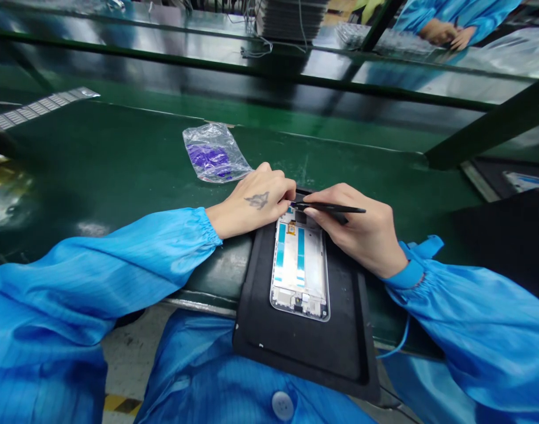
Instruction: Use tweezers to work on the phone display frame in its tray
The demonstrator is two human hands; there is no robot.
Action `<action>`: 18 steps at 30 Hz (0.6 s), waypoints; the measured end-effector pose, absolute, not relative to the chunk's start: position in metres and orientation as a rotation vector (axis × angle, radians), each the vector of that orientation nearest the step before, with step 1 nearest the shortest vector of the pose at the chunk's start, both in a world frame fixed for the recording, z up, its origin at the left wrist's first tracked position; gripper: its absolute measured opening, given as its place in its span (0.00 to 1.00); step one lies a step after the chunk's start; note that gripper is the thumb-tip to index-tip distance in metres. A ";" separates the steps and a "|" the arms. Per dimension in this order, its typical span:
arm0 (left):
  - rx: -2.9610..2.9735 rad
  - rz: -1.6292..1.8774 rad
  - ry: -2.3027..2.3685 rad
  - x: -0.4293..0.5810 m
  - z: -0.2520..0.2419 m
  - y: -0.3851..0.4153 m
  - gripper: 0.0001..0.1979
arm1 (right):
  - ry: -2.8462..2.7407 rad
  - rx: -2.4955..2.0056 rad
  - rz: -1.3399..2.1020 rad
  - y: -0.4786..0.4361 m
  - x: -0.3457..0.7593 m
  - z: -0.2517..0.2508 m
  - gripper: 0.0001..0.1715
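Note:
A smartphone frame [313, 259], its inner side facing up with two blue strips, lies on a black tray [296, 347]. Pinched in my right hand [362, 229] is a pair of black tweezers [335, 207], held nearly level with the tip over the phone's far end. My left hand [265, 197] rests at the phone's top left corner. Its fingers are curled close to the tweezer tip, and whatever they may pinch is hidden. A clear plastic bag [216, 153] with purple pieces inside lies just beyond my left hand.
The tray overhangs the near edge of the green table [132, 159]. A pale segmented strip [44, 108] lies at the far left. Green rails [234, 68] cross behind the table. Across from me are another person's hands [448, 34] in blue sleeves. Another phone part [528, 180] sits at the right.

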State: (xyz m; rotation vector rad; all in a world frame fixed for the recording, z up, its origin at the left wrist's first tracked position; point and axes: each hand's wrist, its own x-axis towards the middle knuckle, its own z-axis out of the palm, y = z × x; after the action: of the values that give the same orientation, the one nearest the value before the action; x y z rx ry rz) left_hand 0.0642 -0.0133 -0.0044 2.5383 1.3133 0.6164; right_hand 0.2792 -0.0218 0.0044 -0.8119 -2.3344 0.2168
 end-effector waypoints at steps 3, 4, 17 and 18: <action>2.553 0.581 1.276 0.066 -0.001 -0.009 0.09 | -2.344 -0.801 0.200 -0.023 0.279 0.005 0.05; 2.554 0.572 1.265 0.066 0.000 -0.008 0.09 | -2.347 -0.797 0.192 -0.023 0.279 0.005 0.05; 2.400 0.583 1.198 0.064 0.006 -0.006 0.08 | -2.380 -0.783 0.098 -0.026 0.280 0.002 0.06; 2.387 0.585 1.200 0.064 0.007 -0.007 0.08 | -2.377 -0.793 0.104 -0.026 0.280 0.002 0.06</action>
State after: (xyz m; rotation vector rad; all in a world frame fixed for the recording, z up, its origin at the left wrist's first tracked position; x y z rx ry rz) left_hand 0.0635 -0.0066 0.0067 2.3869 1.2000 0.5846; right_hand 0.2799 -0.0262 0.0022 -0.7926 -2.3772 0.1043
